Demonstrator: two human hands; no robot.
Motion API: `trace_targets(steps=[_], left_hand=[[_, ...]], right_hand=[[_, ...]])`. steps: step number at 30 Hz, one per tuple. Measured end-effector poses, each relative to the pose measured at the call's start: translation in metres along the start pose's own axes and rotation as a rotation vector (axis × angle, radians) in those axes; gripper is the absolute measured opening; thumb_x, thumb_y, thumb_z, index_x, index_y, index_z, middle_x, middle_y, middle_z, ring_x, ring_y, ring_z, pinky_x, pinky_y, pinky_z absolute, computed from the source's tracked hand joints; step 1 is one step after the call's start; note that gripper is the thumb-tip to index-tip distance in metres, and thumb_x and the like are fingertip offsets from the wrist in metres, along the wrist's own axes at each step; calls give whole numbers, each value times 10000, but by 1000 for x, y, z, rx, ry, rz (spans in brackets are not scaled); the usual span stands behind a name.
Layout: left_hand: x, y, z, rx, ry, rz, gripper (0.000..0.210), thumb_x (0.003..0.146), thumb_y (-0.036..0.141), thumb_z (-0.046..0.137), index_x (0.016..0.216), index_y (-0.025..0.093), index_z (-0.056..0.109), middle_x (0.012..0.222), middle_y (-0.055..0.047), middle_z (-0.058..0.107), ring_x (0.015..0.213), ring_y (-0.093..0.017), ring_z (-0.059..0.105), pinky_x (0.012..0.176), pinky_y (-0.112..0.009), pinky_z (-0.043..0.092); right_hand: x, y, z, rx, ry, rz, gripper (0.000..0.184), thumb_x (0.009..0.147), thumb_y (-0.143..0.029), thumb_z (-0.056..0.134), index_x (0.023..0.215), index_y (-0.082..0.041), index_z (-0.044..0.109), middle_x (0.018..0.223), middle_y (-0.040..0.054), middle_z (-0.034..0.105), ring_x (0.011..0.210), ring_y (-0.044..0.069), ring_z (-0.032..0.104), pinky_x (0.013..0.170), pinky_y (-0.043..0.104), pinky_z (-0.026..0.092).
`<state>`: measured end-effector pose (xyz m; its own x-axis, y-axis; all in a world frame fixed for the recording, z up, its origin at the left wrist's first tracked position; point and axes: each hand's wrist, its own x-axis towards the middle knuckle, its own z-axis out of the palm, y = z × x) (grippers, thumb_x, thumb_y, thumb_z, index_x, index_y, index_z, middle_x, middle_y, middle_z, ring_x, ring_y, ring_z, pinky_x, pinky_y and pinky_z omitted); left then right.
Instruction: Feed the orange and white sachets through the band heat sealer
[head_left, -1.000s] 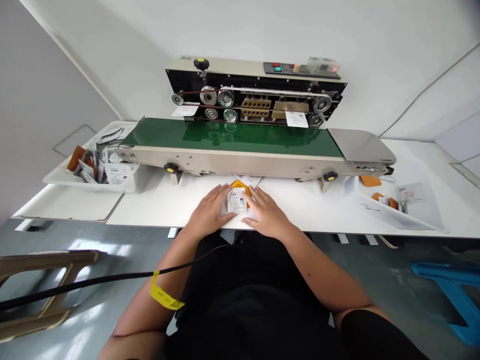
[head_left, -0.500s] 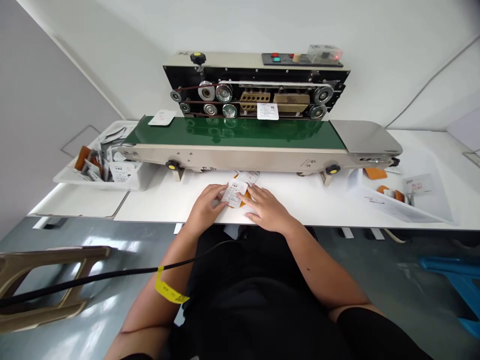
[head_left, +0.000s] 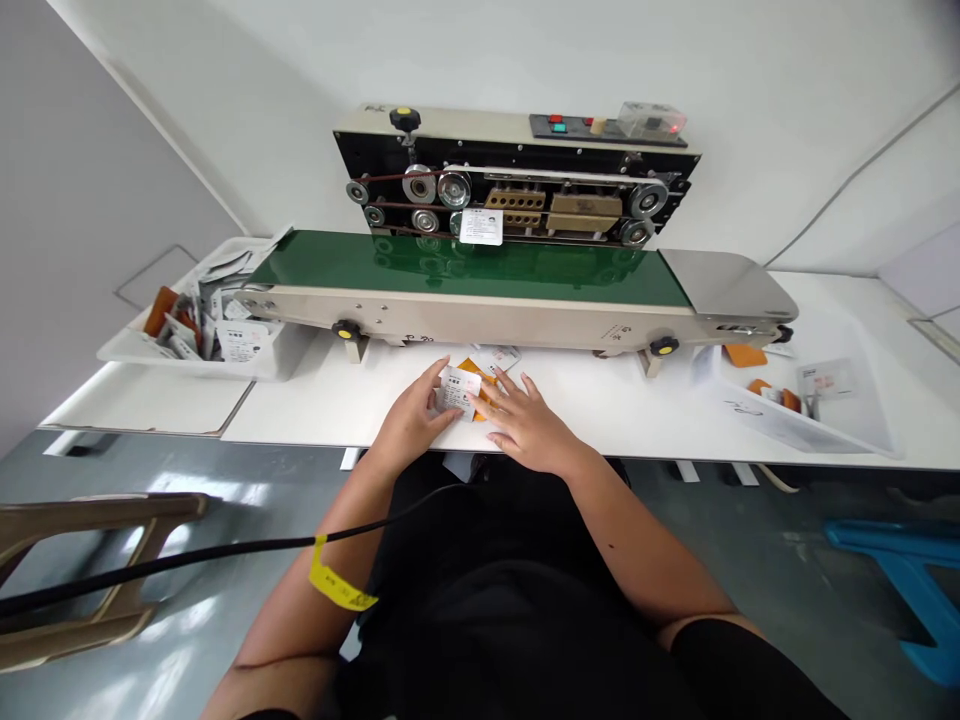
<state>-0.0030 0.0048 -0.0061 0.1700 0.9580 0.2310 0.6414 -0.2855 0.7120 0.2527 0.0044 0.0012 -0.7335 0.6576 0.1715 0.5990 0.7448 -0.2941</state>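
A small white printed packet [head_left: 458, 392] is pinched at its left edge between the thumb and fingers of my left hand [head_left: 412, 416], just above the table. My right hand [head_left: 531, 426] lies with fingers spread, its fingertips touching the right side of that packet and the orange packet [head_left: 480, 374] under it. Another white packet [head_left: 498, 357] lies flat just beyond, partly under the machine's front edge. Against the band sealing machine [head_left: 517, 150], one printed packet [head_left: 481, 227] stands upright at the back of the green belt [head_left: 525, 268].
At the left, a white bin [head_left: 281, 355] is heaped with sealed packets. On the right stands another white bin [head_left: 780, 413] with orange and white packets. A brown stool [head_left: 112, 505], a blue stool [head_left: 900, 545] and a black cable [head_left: 247, 545] are lower down.
The packet at the sealing machine has travelled left along the belt. The one lying at the belt's left end is gone from there. My left hand has shifted its packet slightly left, uncovering more orange.
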Motion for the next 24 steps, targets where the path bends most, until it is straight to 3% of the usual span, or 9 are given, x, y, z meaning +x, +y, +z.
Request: trace_targets(steps=[3, 6, 9, 11, 14, 18, 22, 24], left_hand=[[-3, -8, 0, -106, 67, -57, 841, 874, 248, 742, 1611, 294, 340, 897, 23, 588, 653, -106, 513, 639, -242, 479], [-5, -18, 1, -260, 143, -38, 793, 877, 293, 765, 1578, 275, 394, 870, 15, 578, 676, -120, 549, 640, -250, 498], [-7, -21, 1, -418, 156, 46, 785, 877, 331, 785, 1560, 275, 402, 909, -4, 602, 755, -139, 620, 715, -274, 547], [-8, -19, -1, -478, 110, 128, 810, 897, 324, 769, 1585, 298, 341, 1021, -36, 639, 811, -143, 656, 778, -302, 570], [-10, -12, -3, -403, 26, 206, 839, 930, 306, 731, 1617, 328, 250, 1210, -87, 649, 830, -135, 662, 798, -318, 574], [-12, -3, -7, -157, -2, 201, 774, 956, 316, 678, 1616, 308, 273, 1299, -100, 641, 905, -160, 645, 820, -334, 568], [-13, -1, -9, -52, -12, 211, 714, 963, 299, 640, 1597, 295, 312, 1327, -94, 634, 948, -173, 638, 851, -348, 564], [-13, 0, -10, -49, -5, 229, 697, 967, 298, 631, 1590, 290, 320, 1324, -93, 635, 949, -174, 638, 846, -345, 564]], right_hand=[[7, -10, 1, 23, 32, -41, 675, 1024, -285, 566, 1645, -344, 310, 1662, 82, 398, 1623, 332, 123, 1245, 737, 114], [17, -14, 5, 92, 139, -46, 544, 1021, -249, 566, 1552, -335, 491, 1429, 85, 628, 1580, 304, 279, 1254, 713, 139], [27, -18, 8, 238, 350, -47, 410, 1017, -176, 536, 1381, -311, 665, 1213, 65, 717, 1375, 242, 558, 1199, 545, 400], [31, -21, 6, 370, 516, -8, 358, 1019, -153, 505, 1267, -290, 723, 1134, 56, 734, 1146, 195, 681, 1018, 398, 561], [31, -21, -5, 501, 707, 88, 256, 1004, -179, 529, 1109, -262, 747, 1072, 54, 735, 977, 182, 713, 860, 330, 604], [20, 16, -55, 625, 904, 275, 127, 963, -278, 604, 1053, -230, 680, 931, 29, 698, 717, 146, 709, 675, 283, 607], [3, 98, -143, 539, 1282, 535, 439, 921, -285, 623, 1348, -220, 544, 1016, 32, 661, 646, 105, 685, 609, 239, 595], [-4, 140, -182, 538, 1389, 637, 550, 898, -227, 622, 1430, -205, 484, 1000, 20, 645, 633, 101, 683, 603, 242, 605]])
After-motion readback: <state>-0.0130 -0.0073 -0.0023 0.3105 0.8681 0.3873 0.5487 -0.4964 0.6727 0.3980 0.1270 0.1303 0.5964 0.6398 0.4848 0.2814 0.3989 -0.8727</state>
